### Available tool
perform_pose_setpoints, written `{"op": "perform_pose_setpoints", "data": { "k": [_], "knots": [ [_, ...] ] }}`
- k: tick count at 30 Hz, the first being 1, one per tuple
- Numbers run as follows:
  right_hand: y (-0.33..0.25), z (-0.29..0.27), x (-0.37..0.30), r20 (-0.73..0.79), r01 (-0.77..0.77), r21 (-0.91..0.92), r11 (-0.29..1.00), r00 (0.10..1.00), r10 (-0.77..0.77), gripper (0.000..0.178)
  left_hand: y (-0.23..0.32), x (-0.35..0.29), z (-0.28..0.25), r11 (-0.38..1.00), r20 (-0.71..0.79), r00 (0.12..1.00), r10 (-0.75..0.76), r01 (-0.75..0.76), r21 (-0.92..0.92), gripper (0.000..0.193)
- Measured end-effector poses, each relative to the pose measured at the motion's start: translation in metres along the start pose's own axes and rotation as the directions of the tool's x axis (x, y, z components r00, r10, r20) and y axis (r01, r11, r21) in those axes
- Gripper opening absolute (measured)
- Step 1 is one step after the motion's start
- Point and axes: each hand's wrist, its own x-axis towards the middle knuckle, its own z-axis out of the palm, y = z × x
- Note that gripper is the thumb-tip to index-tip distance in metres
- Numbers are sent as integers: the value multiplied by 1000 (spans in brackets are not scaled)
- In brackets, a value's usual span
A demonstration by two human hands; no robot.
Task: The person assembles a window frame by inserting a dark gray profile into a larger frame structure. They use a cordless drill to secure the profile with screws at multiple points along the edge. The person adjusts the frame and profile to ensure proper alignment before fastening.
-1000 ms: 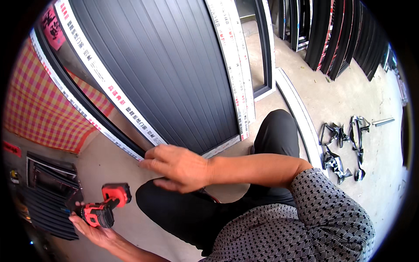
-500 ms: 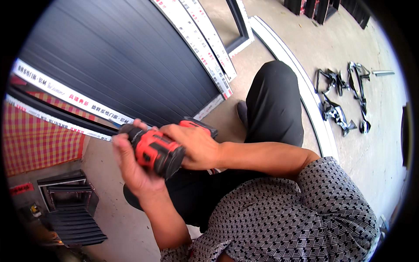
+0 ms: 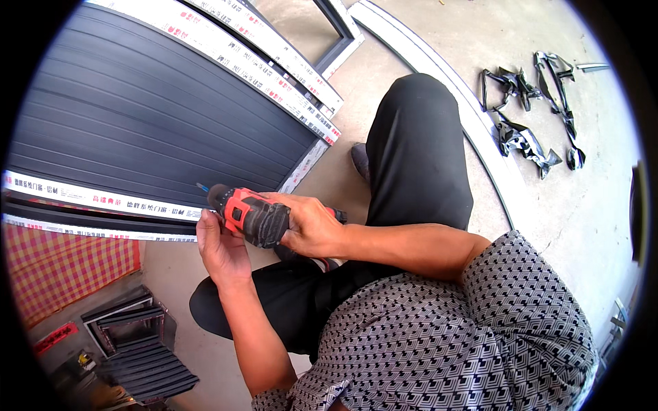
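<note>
My right hand point(image 3: 312, 222) is closed round the grip of a red and black cordless drill point(image 3: 248, 214). A thin bluish bit point(image 3: 201, 187) sticks out of its front over the dark grooved panel point(image 3: 171, 109). My left hand point(image 3: 225, 248) is just below the drill's nose, beside the end of the panel's taped edge strip point(image 3: 116, 200). Its thumb and fingers are drawn together there; whatever they pinch is too small or hidden to make out. The drill covers part of the left fingers.
A dark frame point(image 3: 336, 34) stands beyond the panel. A long white curved strip point(image 3: 473, 123) lies on the floor past my right knee. Crumpled black-and-white wrapping point(image 3: 524, 147) lies farther right. A red-yellow checked cloth point(image 3: 68, 274) and stacked dark profiles point(image 3: 147, 370) are at left.
My left hand has come off the drill's front and dropped to the panel's edge. The drill's bit now reaches over the panel, and the whole view has shifted.
</note>
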Motion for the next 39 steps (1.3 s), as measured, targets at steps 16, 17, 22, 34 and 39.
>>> {"op": "perform_pose_setpoints", "data": {
  "k": [16,17,22,34,39],
  "knots": [
    [18,11,1,-281,7,49,999,960,7,45,-19,11,8,960,49,986,-156,163,-229,23],
    [20,7,0,-258,-56,85,995,963,76,46,-26,13,5,948,24,982,-186,186,-259,21],
    [51,-10,-3,-388,-101,-25,995,918,84,14,-69,35,-17,879,6,947,-321,300,-370,16],
    [55,-75,-27,-546,-431,424,797,580,604,30,-14,88,11,792,39,995,-94,98,-603,8],
    [29,-93,-26,-381,-260,661,704,692,613,42,38,83,-23,817,-66,984,164,-173,-550,11]
  ]
}}
